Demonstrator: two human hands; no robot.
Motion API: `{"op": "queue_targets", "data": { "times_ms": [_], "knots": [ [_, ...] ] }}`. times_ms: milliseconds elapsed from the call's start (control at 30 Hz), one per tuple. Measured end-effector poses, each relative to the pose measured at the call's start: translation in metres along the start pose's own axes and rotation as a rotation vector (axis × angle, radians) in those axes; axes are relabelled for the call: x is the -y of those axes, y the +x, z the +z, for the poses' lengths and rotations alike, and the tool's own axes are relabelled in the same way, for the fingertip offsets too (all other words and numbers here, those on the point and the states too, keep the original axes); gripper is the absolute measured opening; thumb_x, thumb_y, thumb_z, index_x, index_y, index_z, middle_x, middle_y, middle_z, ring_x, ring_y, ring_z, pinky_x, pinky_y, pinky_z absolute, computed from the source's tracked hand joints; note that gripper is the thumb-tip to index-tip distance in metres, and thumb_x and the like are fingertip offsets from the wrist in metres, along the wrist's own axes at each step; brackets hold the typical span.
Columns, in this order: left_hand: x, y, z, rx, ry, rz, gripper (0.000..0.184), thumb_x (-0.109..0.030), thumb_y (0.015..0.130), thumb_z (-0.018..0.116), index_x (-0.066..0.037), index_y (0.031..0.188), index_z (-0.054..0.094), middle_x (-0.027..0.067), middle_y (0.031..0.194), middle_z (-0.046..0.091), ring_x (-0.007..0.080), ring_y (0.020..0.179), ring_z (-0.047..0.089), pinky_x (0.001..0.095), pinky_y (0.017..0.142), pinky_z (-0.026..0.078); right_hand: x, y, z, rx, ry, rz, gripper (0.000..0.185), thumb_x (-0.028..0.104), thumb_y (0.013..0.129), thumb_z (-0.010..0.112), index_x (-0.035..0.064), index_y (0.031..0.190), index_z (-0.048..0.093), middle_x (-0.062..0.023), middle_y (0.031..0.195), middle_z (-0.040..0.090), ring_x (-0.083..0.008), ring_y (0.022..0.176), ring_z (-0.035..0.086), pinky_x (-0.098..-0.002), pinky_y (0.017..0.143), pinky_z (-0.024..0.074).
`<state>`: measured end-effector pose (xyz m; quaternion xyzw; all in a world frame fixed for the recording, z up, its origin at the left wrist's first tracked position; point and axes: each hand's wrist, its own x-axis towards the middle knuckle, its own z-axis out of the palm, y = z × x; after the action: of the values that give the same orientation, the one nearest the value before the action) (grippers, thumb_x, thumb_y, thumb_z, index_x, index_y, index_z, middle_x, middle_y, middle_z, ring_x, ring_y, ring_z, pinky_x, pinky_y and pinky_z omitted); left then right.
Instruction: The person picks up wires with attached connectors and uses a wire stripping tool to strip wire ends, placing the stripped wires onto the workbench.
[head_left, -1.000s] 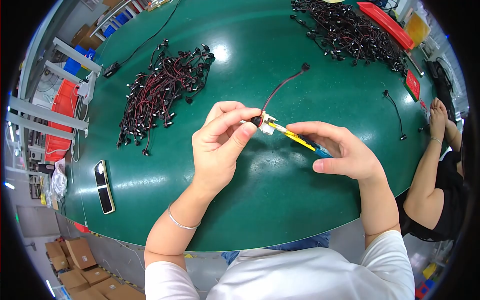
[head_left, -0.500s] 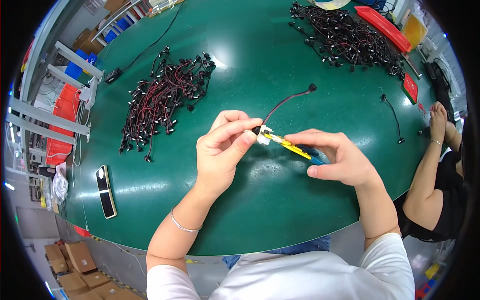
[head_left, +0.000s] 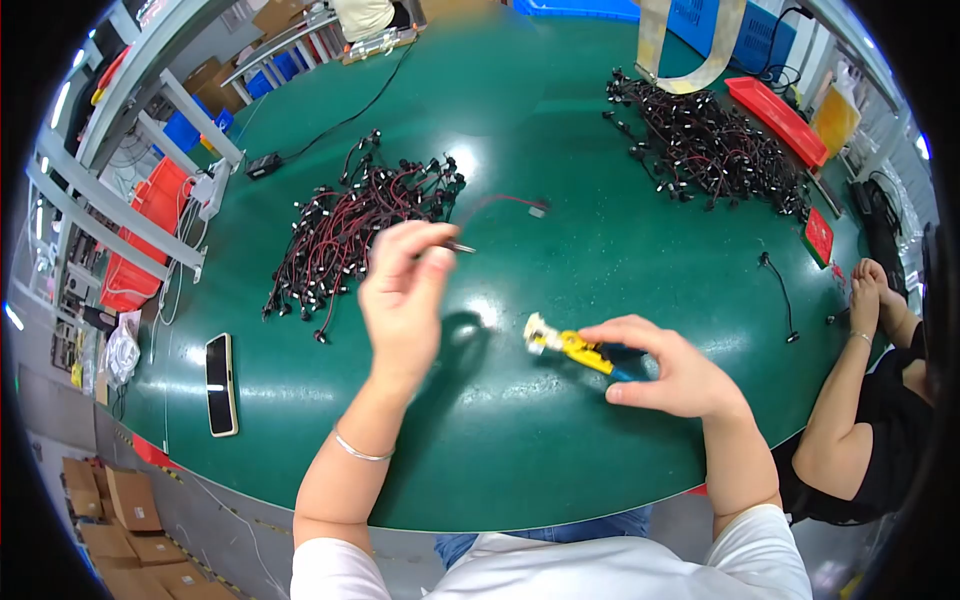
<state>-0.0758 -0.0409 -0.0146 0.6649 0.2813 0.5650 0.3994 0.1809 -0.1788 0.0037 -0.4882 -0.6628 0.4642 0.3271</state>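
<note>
My left hand [head_left: 405,305] is raised over the table, thumb and fingers pinched on a short red-and-black cable [head_left: 497,197]. The cable is motion-blurred, with a small dark end pointing away from me and a metallic tip showing beside my fingertips. My right hand [head_left: 672,368] is wrapped around yellow-and-blue pliers [head_left: 583,351]. A whitish piece sits at the pliers' jaws, apart from the cable; whether it is part of the tool I cannot tell. Beyond my left hand lies a tangled pile of similar cables [head_left: 345,225].
A second cable pile [head_left: 715,145] lies at the far right beside a red tray [head_left: 778,120]. One loose cable [head_left: 779,293] rests near another person's hands [head_left: 868,290]. At the left are a phone [head_left: 220,385] and a black adapter [head_left: 264,165] with its cord.
The cable has come away from the pliers' jaws. My left hand has moved up and left with it, toward the left pile, while my right hand stays low with the pliers. The view has shifted.
</note>
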Motion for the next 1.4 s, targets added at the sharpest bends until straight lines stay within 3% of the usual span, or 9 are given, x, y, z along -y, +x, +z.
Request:
{"op": "queue_targets", "data": {
  "times_ms": [100, 167, 233, 300, 533, 667, 900, 1400],
  "knots": [
    [0.006, 0.016, -0.016, -0.252, 0.199, 0.036, 0.028, -0.004, 0.089, 0.062, -0.003, 0.116, 0.063, 0.0093, 0.123, 0.054, 0.0187, 0.111, 0.054, 0.0308, 0.091, 0.046, -0.011, -0.002, 0.012, 0.01, -0.165, -0.065, 0.061, 0.016, 0.074, 0.075, 0.0087, 0.131, 0.055, -0.0163, 0.126, 0.054, -0.031, 0.12, 0.049, -0.039, 0.105, 0.0368],
    [0.028, 0.017, -0.039, -0.154, 0.498, -0.062, 0.036, -0.007, 0.084, 0.066, -0.003, 0.12, 0.061, 0.0122, 0.122, 0.057, 0.0262, 0.118, 0.051, 0.0364, 0.096, 0.044, -0.013, -0.006, 0.019, 0.0, -0.413, -0.124, 0.064, 0.018, 0.072, 0.076, 0.0106, 0.131, 0.054, -0.0186, 0.126, 0.051, -0.036, 0.119, 0.047, -0.0429, 0.102, 0.0379],
    [0.045, 0.015, -0.062, 0.159, 0.899, 0.01, 0.034, -0.005, 0.082, 0.066, 0.0, 0.115, 0.061, 0.0149, 0.121, 0.059, 0.0287, 0.117, 0.054, 0.0362, 0.099, 0.042, -0.016, -0.004, 0.029, -0.02, -0.622, -0.182, 0.068, 0.019, 0.07, 0.078, 0.0112, 0.132, 0.052, -0.0205, 0.127, 0.047, -0.0386, 0.117, 0.045, -0.0453, 0.1, 0.0384],
    [0.038, 0.012, -0.059, 0.228, 0.971, -0.096, 0.035, -0.004, 0.079, 0.066, 0.0, 0.114, 0.061, 0.0172, 0.119, 0.059, 0.0312, 0.117, 0.053, 0.0378, 0.1, 0.041, -0.026, -0.002, 0.033, -0.065, -0.731, -0.2, 0.07, 0.019, 0.069, 0.078, 0.0116, 0.133, 0.051, -0.0213, 0.127, 0.045, -0.0395, 0.115, 0.045, -0.0458, 0.099, 0.0385],
    [0.047, 0.015, -0.057, 0.214, 0.826, 0.065, 0.033, -0.002, 0.082, 0.064, 0.0, 0.115, 0.06, 0.0157, 0.115, 0.059, 0.0303, 0.108, 0.056, 0.0361, 0.096, 0.043, -0.038, -0.009, 0.033, -0.088, -0.732, -0.232, 0.075, 0.019, 0.067, 0.079, 0.0112, 0.133, 0.046, -0.0206, 0.126, 0.043, -0.0369, 0.118, 0.042, -0.0453, 0.101, 0.0353],
    [0.043, 0.002, -0.054, 0.312, 0.957, -0.165, 0.027, -0.001, 0.083, 0.063, 0.002, 0.11, 0.061, 0.0158, 0.108, 0.06, 0.0307, 0.104, 0.057, 0.0373, 0.092, 0.044, -0.035, -0.006, 0.035, -0.043, -0.711, -0.266, 0.074, 0.019, 0.067, 0.079, 0.0096, 0.132, 0.046, -0.0202, 0.126, 0.044, -0.0366, 0.117, 0.043, -0.0449, 0.101, 0.0344],
    [0.052, -0.007, -0.042, 0.321, 1.171, -0.003, 0.019, -0.003, 0.083, 0.065, 0.004, 0.1, 0.061, 0.0182, 0.099, 0.061, 0.0348, 0.099, 0.056, 0.0408, 0.088, 0.046, -0.035, -0.006, 0.034, -0.055, -0.709, -0.273, 0.073, 0.02, 0.066, 0.08, 0.0064, 0.13, 0.049, -0.0221, 0.126, 0.044, -0.036, 0.12, 0.041, -0.0445, 0.101, 0.0342],
    [0.044, -0.01, -0.033, 0.416, 1.251, 0.005, 0.023, -0.007, 0.083, 0.065, 0.004, 0.103, 0.06, 0.0197, 0.1, 0.061, 0.0361, 0.099, 0.056, 0.0426, 0.087, 0.045, -0.04, -0.006, 0.039, -0.067, -0.732, -0.281, 0.072, 0.024, 0.067, 0.08, 0.0062, 0.129, 0.048, -0.0225, 0.125, 0.044, -0.0354, 0.118, 0.042, -0.0444, 0.101, 0.0329]
  ]
}}
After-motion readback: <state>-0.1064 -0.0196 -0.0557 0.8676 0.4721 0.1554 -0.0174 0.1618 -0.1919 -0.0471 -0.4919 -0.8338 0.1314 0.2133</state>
